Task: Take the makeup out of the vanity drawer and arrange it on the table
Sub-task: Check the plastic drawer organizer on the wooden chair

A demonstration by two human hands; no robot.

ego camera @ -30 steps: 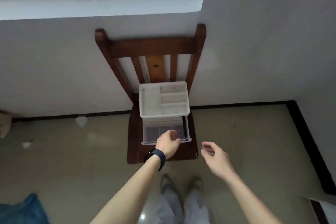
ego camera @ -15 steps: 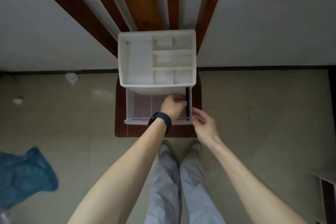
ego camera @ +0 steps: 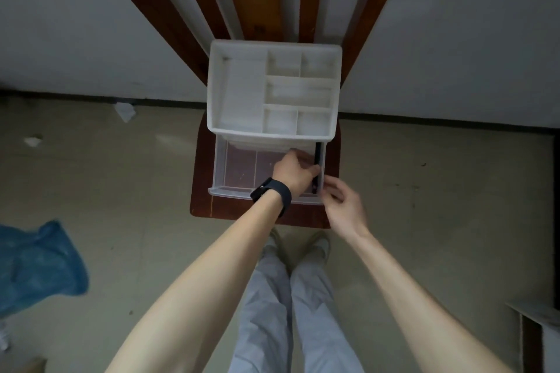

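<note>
A white plastic vanity organizer (ego camera: 214,94) with divided top compartments stands on a dark wooden chair (ego camera: 200,191). Its clear bottom drawer (ego camera: 239,169) is pulled out toward me. A slim black makeup stick (ego camera: 318,153) lies along the drawer's right wall. My left hand (ego camera: 294,171), with a black watch on the wrist, is inside the drawer, and its fingers and thumb curl round the stick. My right hand (ego camera: 344,206) holds the drawer's front right corner with curled fingers. The rest of the drawer floor that shows looks bare.
The chair stands against a white wall. A blue plastic bag (ego camera: 36,263) lies on the floor at the left, with scraps of paper (ego camera: 125,110) near the skirting. My legs and shoes (ego camera: 321,244) are right in front of the chair. A shelf edge (ego camera: 533,316) shows at lower right.
My head has come down close over the organizer. My left hand went from the drawer front into its right side onto the black stick. My right hand moved in to the drawer's corner.
</note>
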